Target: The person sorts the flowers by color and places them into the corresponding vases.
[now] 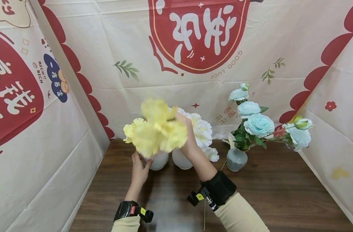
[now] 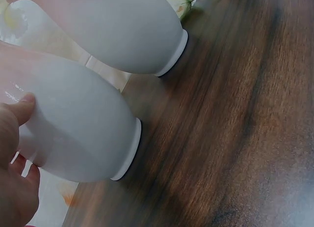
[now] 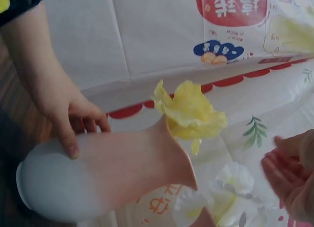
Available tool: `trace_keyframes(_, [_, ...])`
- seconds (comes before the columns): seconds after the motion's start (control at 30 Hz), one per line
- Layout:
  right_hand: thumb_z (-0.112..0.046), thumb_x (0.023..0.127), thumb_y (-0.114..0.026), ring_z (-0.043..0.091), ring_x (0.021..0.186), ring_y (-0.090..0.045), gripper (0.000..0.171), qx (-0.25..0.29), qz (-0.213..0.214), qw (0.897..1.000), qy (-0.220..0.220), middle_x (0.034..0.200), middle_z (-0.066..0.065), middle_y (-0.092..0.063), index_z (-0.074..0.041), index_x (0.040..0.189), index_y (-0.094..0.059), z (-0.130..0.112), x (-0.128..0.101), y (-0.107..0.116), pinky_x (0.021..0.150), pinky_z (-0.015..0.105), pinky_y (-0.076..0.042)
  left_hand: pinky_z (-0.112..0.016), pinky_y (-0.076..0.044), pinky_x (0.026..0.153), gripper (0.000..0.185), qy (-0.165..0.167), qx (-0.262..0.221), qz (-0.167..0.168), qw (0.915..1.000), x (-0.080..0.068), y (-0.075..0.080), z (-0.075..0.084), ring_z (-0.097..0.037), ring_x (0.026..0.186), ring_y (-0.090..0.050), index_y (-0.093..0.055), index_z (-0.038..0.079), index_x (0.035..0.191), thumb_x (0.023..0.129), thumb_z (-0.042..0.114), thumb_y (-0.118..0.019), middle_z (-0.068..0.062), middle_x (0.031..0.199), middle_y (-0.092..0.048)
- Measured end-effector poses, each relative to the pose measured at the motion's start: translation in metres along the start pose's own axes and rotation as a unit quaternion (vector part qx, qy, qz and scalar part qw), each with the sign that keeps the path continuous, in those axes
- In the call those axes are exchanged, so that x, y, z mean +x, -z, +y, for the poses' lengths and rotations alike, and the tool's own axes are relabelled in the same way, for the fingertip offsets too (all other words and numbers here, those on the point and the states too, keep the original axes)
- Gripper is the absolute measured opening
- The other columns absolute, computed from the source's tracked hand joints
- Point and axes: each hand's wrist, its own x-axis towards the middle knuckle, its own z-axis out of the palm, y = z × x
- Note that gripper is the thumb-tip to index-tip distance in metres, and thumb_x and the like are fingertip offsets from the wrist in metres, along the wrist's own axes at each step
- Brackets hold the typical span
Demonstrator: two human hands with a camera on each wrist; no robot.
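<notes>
We see a dark brown worktop (image 1: 275,193) with a wood grain that looks smooth and a little glossy. Around it hangs a thin cream cloth (image 1: 77,199) with folds and red printed shapes.

Our left hand (image 1: 140,170) holds the white vase (image 1: 160,160) at its rounded belly; the thumb lies on the front and the fingers curl around the far side. This vase is matte and smooth, shaped like a bulb with a narrow neck that opens outward, and its upper part has a soft pink tone in the right wrist view. It stands on a small round foot on the worktop, at about 11 o'clock from the left hand.

The yellow flowers (image 1: 156,129) rise from this vase; their petals are ruffled and look like fabric, a little blurred. Our right hand (image 1: 188,135) is at the flowers at 3 o'clock of the bunch, the fingers hidden among the petals, so we cannot tell if they pinch a stem.

Just beside, at 3 o'clock, stands a second white vase (image 1: 181,160) with white flowers (image 1: 203,133). Further at 3 o'clock is a small grey vase (image 1: 236,160) with pale blue roses (image 1: 259,125) and green leaves.
</notes>
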Motion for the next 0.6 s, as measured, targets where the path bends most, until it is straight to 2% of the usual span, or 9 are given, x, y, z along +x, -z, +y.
trace_keyframes(0.03, [0.006,0.086,-0.065,0.022,0.081,-0.067,0.011,0.066,0.005,0.997,-0.047,0.088,0.014,-0.07,0.001,0.095,-0.069,-0.003,0.003,0.002,0.074,0.029,-0.057,-0.059,-0.039,0.109,0.073,0.0,0.002,-0.001,1.0,0.0,0.0,0.0,-0.046,0.137,-0.038,-0.02,0.002,0.155,0.096,0.008,-0.063,-0.026,0.149,-0.027])
trace_keyframes(0.07, [0.006,0.087,-0.065,0.021,0.088,-0.07,0.019,0.056,0.001,0.997,-0.057,0.094,0.011,-0.073,-0.002,0.102,-0.071,-0.003,0.005,0.003,0.078,0.029,-0.059,-0.06,-0.04,0.107,0.073,0.0,0.006,0.002,1.0,-0.001,0.0,-0.001,-0.047,0.138,-0.038,-0.02,0.003,0.155,0.096,0.008,-0.063,-0.027,0.15,-0.026])
trace_keyframes(0.17, [0.002,0.09,-0.068,0.021,0.093,-0.072,0.019,0.054,-0.022,0.992,-0.115,0.098,0.01,-0.075,-0.003,0.108,-0.071,-0.001,0.005,0.005,0.078,0.031,-0.061,-0.059,-0.039,0.108,0.069,-0.017,0.011,0.008,0.9998,0.0,-0.001,-0.001,-0.045,0.138,-0.037,-0.025,0.006,0.152,0.095,0.008,-0.065,-0.027,0.149,-0.027])
trace_keyframes(0.23, [-0.002,0.09,-0.07,0.021,0.094,-0.072,0.018,0.047,-0.022,0.991,-0.124,0.099,0.009,-0.075,-0.004,0.108,-0.072,0.001,0.005,0.006,0.078,0.033,-0.061,-0.058,-0.037,0.109,0.068,-0.038,0.015,0.017,0.999,0.001,-0.001,-0.002,-0.044,0.136,-0.038,-0.029,0.006,0.15,0.093,0.008,-0.067,-0.028,0.146,-0.03])
trace_keyframes(0.37, [-0.004,0.089,-0.072,0.021,0.091,-0.072,0.016,0.052,-0.012,0.991,-0.122,0.098,0.009,-0.075,-0.003,0.105,-0.072,0.003,0.002,0.009,0.078,0.034,-0.061,-0.057,-0.035,0.112,0.07,-0.053,0.006,0.016,0.9984,0.001,-0.001,-0.003,-0.041,0.134,-0.039,-0.029,0.005,0.149,0.092,0.006,-0.069,-0.026,0.141,-0.033])
trace_keyframes(0.6, [-0.004,0.09,-0.071,0.02,0.092,-0.072,0.015,0.059,-0.01,0.99,-0.13,0.098,0.009,-0.075,-0.004,0.104,-0.072,0.008,-0.003,0.013,0.078,0.031,-0.061,-0.061,-0.035,0.112,0.072,-0.001,0.003,-0.006,1.0,-0.001,0.0,0.0,-0.045,0.14,-0.035,-0.022,0.003,0.152,0.096,0.013,-0.066,-0.025,0.149,-0.026])
